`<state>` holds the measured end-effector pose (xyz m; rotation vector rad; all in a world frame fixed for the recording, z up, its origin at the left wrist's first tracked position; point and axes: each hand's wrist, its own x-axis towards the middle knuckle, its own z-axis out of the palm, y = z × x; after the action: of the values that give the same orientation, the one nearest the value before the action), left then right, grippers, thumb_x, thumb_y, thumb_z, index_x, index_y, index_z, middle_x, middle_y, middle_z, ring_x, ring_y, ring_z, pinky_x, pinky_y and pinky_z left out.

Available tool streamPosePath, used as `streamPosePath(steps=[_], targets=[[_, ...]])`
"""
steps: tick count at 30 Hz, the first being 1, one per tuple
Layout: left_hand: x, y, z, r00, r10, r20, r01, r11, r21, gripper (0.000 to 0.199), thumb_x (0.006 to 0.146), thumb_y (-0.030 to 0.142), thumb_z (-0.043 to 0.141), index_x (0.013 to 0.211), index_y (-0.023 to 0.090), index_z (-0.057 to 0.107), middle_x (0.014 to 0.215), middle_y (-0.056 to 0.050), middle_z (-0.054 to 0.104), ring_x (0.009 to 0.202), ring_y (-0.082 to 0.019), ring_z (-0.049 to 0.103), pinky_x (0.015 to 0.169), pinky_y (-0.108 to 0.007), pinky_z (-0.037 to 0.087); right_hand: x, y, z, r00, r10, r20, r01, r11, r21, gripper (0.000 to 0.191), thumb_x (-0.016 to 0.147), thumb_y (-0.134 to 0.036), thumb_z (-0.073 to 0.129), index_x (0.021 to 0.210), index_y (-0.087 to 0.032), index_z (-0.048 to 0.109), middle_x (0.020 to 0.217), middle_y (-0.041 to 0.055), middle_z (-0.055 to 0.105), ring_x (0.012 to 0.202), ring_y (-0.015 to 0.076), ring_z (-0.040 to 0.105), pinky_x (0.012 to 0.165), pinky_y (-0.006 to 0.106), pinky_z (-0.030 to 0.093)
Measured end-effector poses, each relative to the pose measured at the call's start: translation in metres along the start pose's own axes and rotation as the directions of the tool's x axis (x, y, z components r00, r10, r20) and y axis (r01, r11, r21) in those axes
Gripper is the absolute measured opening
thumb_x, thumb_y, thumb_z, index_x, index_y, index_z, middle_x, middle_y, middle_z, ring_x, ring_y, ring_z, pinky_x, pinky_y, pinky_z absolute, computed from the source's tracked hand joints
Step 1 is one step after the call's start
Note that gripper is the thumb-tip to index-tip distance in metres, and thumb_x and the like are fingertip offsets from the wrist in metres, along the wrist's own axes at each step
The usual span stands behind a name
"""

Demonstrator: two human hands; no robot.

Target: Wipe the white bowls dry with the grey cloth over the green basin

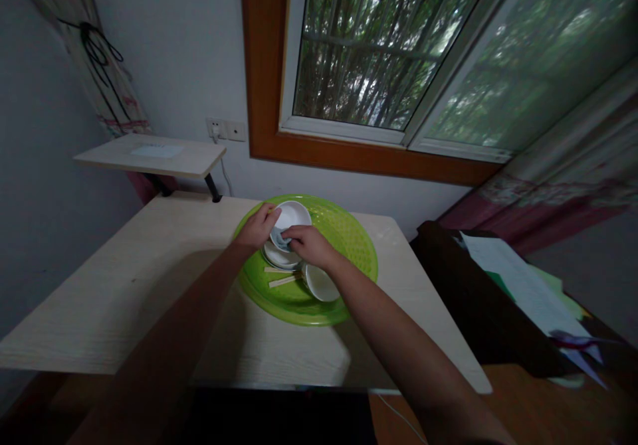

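My left hand [258,227] grips the left rim of a white bowl [295,214], which is tilted over the green plastic tray [363,249]. Inside the bowl, my right hand [310,243] is closed on a grey-blue cloth [280,240] that touches the bowl's near wall. Below the bowl lie stacked white plates [279,258], partly covered by it. A second white bowl [321,285] rests on its side under my right wrist. Pale chopsticks [285,280] lie on the tray to its left.
The tray stands on a light wooden table [169,285]. A small raised shelf [109,156] with a paper on it is at the back left. Dark furniture holding papers [518,279] stands to the right. Behind the table are a wall socket [225,129] and a window [369,46].
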<state>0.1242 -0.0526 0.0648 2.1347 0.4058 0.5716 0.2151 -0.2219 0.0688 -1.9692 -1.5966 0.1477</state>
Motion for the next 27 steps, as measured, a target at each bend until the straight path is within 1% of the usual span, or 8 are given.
streamPosePath(steps=[3, 6, 10, 16, 19, 21, 24, 27], targets=[[-0.001, 0.002, 0.0, 1.0, 0.001, 0.009, -0.001, 1.0, 0.005, 0.044, 0.098, 0.052, 0.044, 0.12, 0.019, 0.064, 0.115, -0.011, 0.072, 0.106, -0.024, 0.066, 0.102, -0.038, 0.048, 0.0, -0.003, -0.005, 0.998, 0.003, 0.068, 0.005, 0.993, -0.118, 0.039, 0.081, -0.003, 0.053, 0.104, -0.019, 0.081, 0.107, 0.0063, 0.079, 0.099, 0.0184, 0.071, 0.096, 0.028, 0.05], [-0.002, 0.003, 0.0, 1.0, 0.001, 0.011, -0.001, 1.0, 0.012, 0.044, 0.098, 0.051, 0.045, 0.122, 0.018, 0.063, 0.114, -0.012, 0.073, 0.106, -0.025, 0.067, 0.102, -0.04, 0.049, -0.002, -0.009, -0.009, 0.992, 0.068, 0.103, -0.032, 0.948, -0.317, 0.033, 0.083, -0.009, 0.058, 0.102, -0.021, 0.082, 0.103, 0.0076, 0.08, 0.099, 0.0218, 0.071, 0.093, 0.03, 0.05], [-0.003, 0.004, 0.0, 1.0, -0.006, 0.014, 0.006, 1.0, 0.017, 0.045, 0.098, 0.052, 0.045, 0.122, 0.019, 0.063, 0.112, -0.011, 0.073, 0.105, -0.025, 0.068, 0.101, -0.04, 0.05, -0.003, -0.015, -0.012, 0.987, 0.154, 0.044, -0.108, 0.842, -0.529, 0.027, 0.087, -0.013, 0.059, 0.101, -0.019, 0.082, 0.099, 0.0131, 0.078, 0.099, 0.0264, 0.069, 0.088, 0.033, 0.05], [-0.001, 0.002, -0.001, 1.0, 0.0, 0.001, 0.0, 1.0, 0.011, 0.042, 0.099, 0.053, 0.043, 0.119, 0.021, 0.063, 0.109, -0.009, 0.074, 0.104, -0.024, 0.067, 0.098, -0.038, 0.051, -0.005, -0.019, -0.014, 0.981, 0.182, -0.068, -0.185, 0.77, -0.61, 0.026, 0.092, -0.015, 0.056, 0.103, -0.015, 0.079, 0.102, 0.0167, 0.075, 0.099, 0.0289, 0.067, 0.086, 0.036, 0.051], [0.0, 0.0, -0.002, 1.0, 0.006, -0.019, -0.006, 1.0, 0.014, 0.042, 0.099, 0.054, 0.042, 0.117, 0.022, 0.063, 0.112, -0.009, 0.073, 0.103, -0.023, 0.067, 0.096, -0.036, 0.05, -0.005, -0.017, -0.012, 0.978, 0.195, -0.077, -0.204, 0.802, -0.562, 0.026, 0.092, -0.016, 0.055, 0.104, -0.017, 0.079, 0.103, 0.015, 0.075, 0.098, 0.0274, 0.068, 0.086, 0.035, 0.052], [0.0, 0.0, -0.002, 1.0, 0.022, -0.023, -0.021, 1.0, 0.013, 0.042, 0.099, 0.054, 0.041, 0.116, 0.022, 0.062, 0.114, -0.01, 0.072, 0.104, -0.023, 0.066, 0.097, -0.036, 0.05, -0.005, -0.014, -0.009, 0.981, 0.187, -0.043, -0.186, 0.868, -0.46, 0.028, 0.09, -0.015, 0.055, 0.105, -0.018, 0.079, 0.103, 0.0128, 0.075, 0.099, 0.0252, 0.069, 0.089, 0.033, 0.052], [0.0, -0.001, -0.001, 0.999, 0.023, -0.027, -0.023, 1.0, 0.018, 0.042, 0.099, 0.053, 0.041, 0.118, 0.021, 0.062, 0.116, -0.011, 0.072, 0.106, -0.024, 0.066, 0.099, -0.037, 0.049, -0.004, -0.006, -0.002, 0.994, 0.107, 0.002, -0.105, 0.976, -0.189, 0.039, 0.087, -0.007, 0.051, 0.112, -0.019, 0.078, 0.11, 0.0089, 0.076, 0.103, 0.021, 0.069, 0.096, 0.032, 0.051], [0.001, -0.002, 0.0, 0.999, 0.018, -0.036, -0.017, 1.0, 0.018, 0.042, 0.099, 0.053, 0.041, 0.117, 0.021, 0.062, 0.115, -0.01, 0.072, 0.107, -0.024, 0.065, 0.1, -0.037, 0.048, -0.001, 0.002, 0.006, 0.999, 0.025, -0.042, -0.021, 0.997, 0.08, 0.05, 0.084, -0.004, 0.046, 0.121, -0.021, 0.075, 0.115, 0.007, 0.074, 0.102, 0.0184, 0.068, 0.096, 0.033, 0.052]])
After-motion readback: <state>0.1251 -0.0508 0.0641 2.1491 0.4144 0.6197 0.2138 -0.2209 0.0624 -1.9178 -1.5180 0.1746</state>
